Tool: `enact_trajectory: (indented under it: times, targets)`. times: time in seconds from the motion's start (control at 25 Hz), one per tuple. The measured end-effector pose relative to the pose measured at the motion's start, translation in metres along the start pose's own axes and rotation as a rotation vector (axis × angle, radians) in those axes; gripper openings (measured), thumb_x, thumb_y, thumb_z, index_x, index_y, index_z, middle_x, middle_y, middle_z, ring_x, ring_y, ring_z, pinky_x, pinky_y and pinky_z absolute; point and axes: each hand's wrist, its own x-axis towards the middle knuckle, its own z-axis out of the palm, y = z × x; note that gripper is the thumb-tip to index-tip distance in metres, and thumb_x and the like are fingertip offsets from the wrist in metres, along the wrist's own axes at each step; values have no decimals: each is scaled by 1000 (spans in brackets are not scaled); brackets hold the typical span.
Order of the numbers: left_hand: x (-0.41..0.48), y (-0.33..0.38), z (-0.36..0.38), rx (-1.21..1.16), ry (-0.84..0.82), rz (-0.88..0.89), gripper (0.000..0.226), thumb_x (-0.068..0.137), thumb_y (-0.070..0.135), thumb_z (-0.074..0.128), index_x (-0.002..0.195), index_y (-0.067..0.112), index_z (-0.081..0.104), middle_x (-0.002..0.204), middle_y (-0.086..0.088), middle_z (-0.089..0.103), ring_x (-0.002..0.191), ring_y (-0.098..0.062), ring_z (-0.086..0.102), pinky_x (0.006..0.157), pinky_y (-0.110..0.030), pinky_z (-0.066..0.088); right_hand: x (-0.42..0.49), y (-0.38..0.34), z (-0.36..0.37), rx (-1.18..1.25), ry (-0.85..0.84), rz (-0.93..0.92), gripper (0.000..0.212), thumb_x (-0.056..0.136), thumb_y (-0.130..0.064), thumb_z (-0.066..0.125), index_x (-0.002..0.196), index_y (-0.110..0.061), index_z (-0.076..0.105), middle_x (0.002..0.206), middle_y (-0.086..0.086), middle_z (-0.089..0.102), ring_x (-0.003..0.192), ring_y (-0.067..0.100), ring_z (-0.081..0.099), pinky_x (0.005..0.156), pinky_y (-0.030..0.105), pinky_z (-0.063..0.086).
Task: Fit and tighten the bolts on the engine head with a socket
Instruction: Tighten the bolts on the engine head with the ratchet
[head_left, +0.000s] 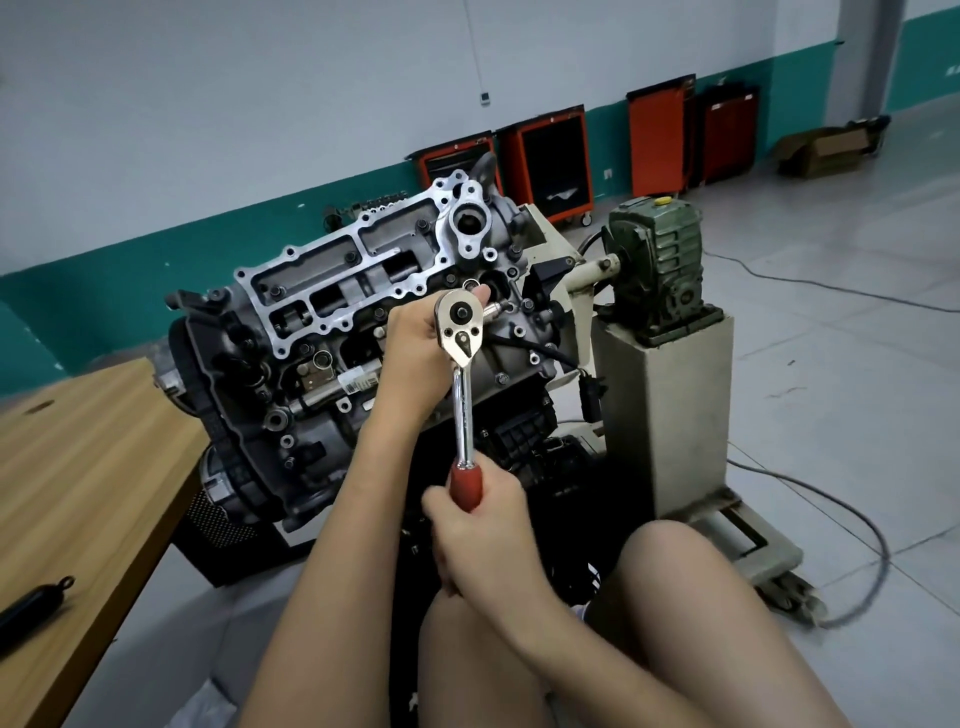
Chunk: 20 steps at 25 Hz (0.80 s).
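**Ratchet wrench held in both hands in front of the engine head**

The chrome steel ratchet wrench (460, 332) with a red grip stands nearly upright, its round drive head at the top and facing the camera. The right hand (480, 527) is wrapped tightly round the red grip at the lower end, with the forearm running down to the right. The left hand (415, 345) curls round the back of the drive head, with the thumb tip showing above it and the forearm running down to the left. A short chrome socket (496, 310) projects just right of the left-hand grip; whether it sits on a bolt cannot be told. The grey cast-metal engine head (332, 270) is tilted directly behind both hands. A wooden table (78, 441) lies to the left of the grips and a green gearbox (657, 249) stands to the right.
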Motion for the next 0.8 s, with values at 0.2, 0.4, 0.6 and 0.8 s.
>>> enact_trajectory:
  times: [0.2,0.4,0.6,0.8]
  targets:
    - [1,3,-1,18,-57,-16,54,91,21,61,41,37,51,41,17,44,45,1,40,54,-18,41,57,-54,-129,-765,-319,-223,38,78,-1,63,57,-21,39,44,-12,41,41,3,37,45,18,31]
    - [0,2,3,21,-5,-17,54,92,18,61,42,38,53,42,16,44,47,-1,36,50,-16,34,84,-74,-153,-977,-228,-355,25,76,-4,65,62,-16,48,53,-2,47,48,12,43,51,29,36]
    - [-1,1,5,11,24,-15,57,90,19,63,39,36,44,39,18,37,43,1,32,50,-12,28,3,-3,-38,-129,-76,-73,28,73,-10,62,63,-18,38,51,-4,35,48,15,33,47,28,29]
    - [-1,1,3,45,4,-14,58,89,22,65,39,31,38,39,15,34,44,0,29,51,-20,30,7,-11,-41,-170,-134,-33,30,75,-4,58,62,-21,37,52,-1,35,45,15,33,44,28,30]
